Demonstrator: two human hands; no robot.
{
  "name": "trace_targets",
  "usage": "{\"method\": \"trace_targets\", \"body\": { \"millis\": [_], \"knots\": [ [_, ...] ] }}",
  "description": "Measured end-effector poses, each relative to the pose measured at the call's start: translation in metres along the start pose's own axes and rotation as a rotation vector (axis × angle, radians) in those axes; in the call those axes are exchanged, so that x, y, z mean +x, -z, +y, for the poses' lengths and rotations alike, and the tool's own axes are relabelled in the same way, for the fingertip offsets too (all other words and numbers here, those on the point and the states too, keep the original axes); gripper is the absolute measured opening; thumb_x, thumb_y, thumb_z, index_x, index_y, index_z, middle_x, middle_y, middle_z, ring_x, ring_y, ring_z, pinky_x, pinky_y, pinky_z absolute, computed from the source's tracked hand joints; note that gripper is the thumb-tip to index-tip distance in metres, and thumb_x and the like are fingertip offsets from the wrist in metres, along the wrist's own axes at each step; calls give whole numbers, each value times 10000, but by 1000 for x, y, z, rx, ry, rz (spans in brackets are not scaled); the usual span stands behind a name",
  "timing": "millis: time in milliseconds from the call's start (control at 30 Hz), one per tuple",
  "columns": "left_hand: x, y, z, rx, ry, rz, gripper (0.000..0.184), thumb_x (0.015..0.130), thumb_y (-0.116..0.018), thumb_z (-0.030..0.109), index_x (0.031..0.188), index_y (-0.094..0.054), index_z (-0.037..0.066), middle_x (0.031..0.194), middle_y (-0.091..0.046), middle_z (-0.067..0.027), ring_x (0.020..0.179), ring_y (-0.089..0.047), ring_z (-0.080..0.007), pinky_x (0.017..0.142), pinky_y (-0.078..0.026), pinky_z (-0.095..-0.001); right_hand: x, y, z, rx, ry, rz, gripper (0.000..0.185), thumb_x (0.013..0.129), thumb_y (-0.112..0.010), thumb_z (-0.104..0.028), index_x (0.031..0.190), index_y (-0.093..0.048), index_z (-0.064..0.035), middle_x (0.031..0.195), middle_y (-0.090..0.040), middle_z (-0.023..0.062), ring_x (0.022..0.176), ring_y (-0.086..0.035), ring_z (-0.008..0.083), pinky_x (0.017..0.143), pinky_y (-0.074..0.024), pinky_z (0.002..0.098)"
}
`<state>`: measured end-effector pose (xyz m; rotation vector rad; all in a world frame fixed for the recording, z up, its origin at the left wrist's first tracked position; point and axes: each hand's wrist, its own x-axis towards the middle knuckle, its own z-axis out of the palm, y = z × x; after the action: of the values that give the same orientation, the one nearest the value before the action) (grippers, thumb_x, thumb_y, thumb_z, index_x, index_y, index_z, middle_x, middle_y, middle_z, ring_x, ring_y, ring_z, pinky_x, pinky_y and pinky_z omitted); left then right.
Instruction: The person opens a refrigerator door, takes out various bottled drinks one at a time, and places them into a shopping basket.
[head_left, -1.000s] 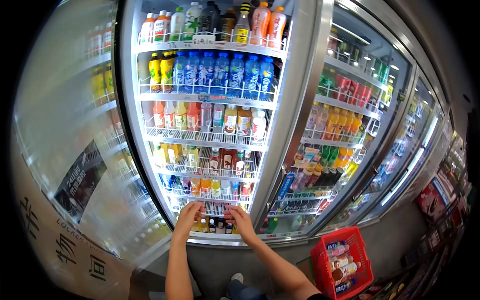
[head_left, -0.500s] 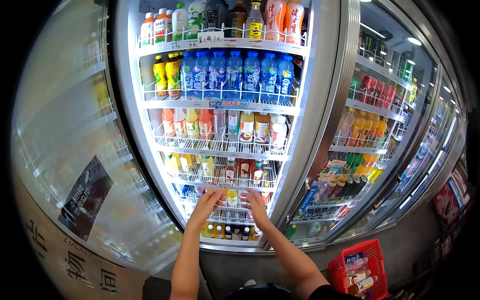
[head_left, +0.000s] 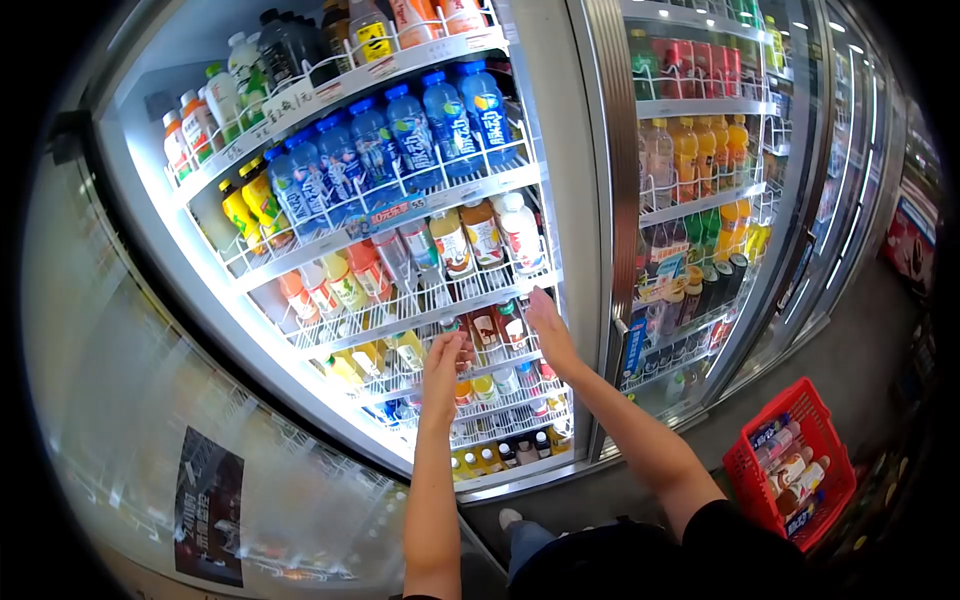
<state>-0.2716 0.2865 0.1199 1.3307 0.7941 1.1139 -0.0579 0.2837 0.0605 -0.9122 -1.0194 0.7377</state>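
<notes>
My left hand (head_left: pixel 447 362) is raised in front of the lower shelves of a lit drinks fridge, its fingers loosely curled and apart. It looks to hold nothing. To its right my right hand (head_left: pixel 548 325) is stretched out, palm inward, near the right end of a shelf. Dark red bottles (head_left: pixel 485 328) stand between and behind the hands. Above them sits a row with a white bottle (head_left: pixel 519 235) and brown-labelled bottles (head_left: pixel 484 236). Higher up are several blue bottles (head_left: pixel 413 132). Whether either hand touches a shelf rail, I cannot tell.
On the floor at right stands a red basket (head_left: pixel 838 470) holding several bottles. The fridge's glass door (head_left: pixel 110 330) is swung open at left. Right of the fridge is another glass-fronted fridge with orange bottles (head_left: pixel 685 150). Wire rails (head_left: pixel 390 260) edge each shelf.
My view has tilted and turned, so the fridge slants and the basket shows more fully. Both hands sit higher against the shelves, and the right hand has straightened its fingers.
</notes>
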Motion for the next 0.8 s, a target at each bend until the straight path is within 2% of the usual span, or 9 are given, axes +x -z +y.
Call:
{"method": "trace_targets", "body": {
  "millis": [67,133,267,333,400,467,600,700,800],
  "knots": [
    [27,-11,-6,-39,-38,-15,229,999,-521,254,1116,-608,77,988,-647,-19,871,-600,-92,747,-444,-234,14,5,-2,-59,40,33,601,986,-517,-202,1497,-269,-3,1513,-337,197,1397,-347,254,1142,-269,332],
    [46,-22,-7,-56,-67,-33,240,1004,-512,255,1137,-604,78,1007,-650,-23,888,-599,-93,753,-442,-235,21,6,-15,-240,38,55,624,958,-528,-166,1509,-264,-35,1146,-531,142,988,-521,186,857,-426,299],
    [78,-36,4,6,-127,-54,412,1019,-451,372,1259,-569,58,1161,-648,-60,1041,-579,-130,869,-408,-292,41,-3,-32,-308,-9,152,675,870,-482,-51,1512,-277,-78,923,-575,119,677,-552,149,614,-481,305],
    [98,-38,6,39,-133,-81,521,1008,-429,436,1343,-525,49,1262,-620,-102,1152,-553,-169,939,-379,-318,56,-7,-30,-404,-5,184,680,860,-469,-41,1511,-278,-75,1021,-589,162,763,-600,191,687,-506,330],
    [120,-45,4,51,-134,-105,534,1011,-410,433,1360,-509,41,1288,-607,-113,1186,-541,-183,965,-365,-325,69,-14,-24,-567,26,268,691,829,-455,-25,1498,-284,-40,1261,-530,260,1097,-585,313,938,-458,388],
    [142,-49,1,101,-176,-172,587,1013,-350,443,1409,-454,22,1378,-544,-152,1296,-482,-231,1046,-320,-352,88,-16,-15,-517,-36,270,695,835,-458,-32,1507,-283,-67,1271,-541,255,1112,-574,289,948,-443,361],
    [182,-65,1,79,-225,-231,637,1009,-323,479,1441,-416,20,1440,-480,-175,1346,-433,-251,1107,-268,-373,129,-17,11,-621,198,390,701,807,-463,-6,1486,-294,-39,1391,-449,261,1293,-448,343,1083,-346,377],
    [203,-68,-1,110,-202,-254,620,1012,-319,461,1449,-413,31,1438,-482,-179,1356,-421,-249,1110,-258,-373,136,-14,6,-594,141,440,685,797,-459,29,1466,-322,-24,1419,-420,244,1333,-400,346,1112,-316,385],
    [234,-69,-26,105,-145,-321,734,1012,-294,541,1476,-313,-27,1508,-375,-183,1410,-341,-252,1153,-195,-368,137,-12,4,-502,159,451,679,781,-456,68,1447,-361,-29,1397,-437,221,1329,-395,347,1112,-317,385]
  ]
}}
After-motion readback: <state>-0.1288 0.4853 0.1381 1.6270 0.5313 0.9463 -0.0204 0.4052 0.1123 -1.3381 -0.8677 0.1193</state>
